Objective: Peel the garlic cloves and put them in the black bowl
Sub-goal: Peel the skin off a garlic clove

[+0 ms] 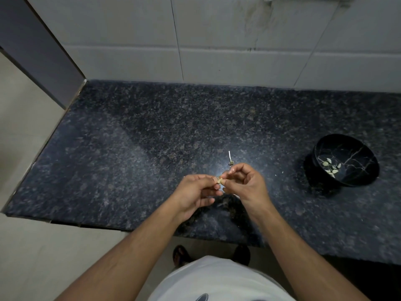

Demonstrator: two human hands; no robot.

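Observation:
A small pale garlic clove (221,181) is pinched between the fingertips of both hands above the dark granite counter. My left hand (196,193) grips it from the left and my right hand (245,183) pinches it from the right, fingers curled. The black bowl (347,142) with white vein lines stands on the counter at the right. It holds several peeled cloves (331,168). A bare garlic stem (230,158) with its root base lies on the counter just beyond my hands.
The speckled granite counter (152,137) ends at a white tiled wall (238,51) behind and at an open edge on the left. A few skin scraps lie under my hands. My feet show below the counter's front edge.

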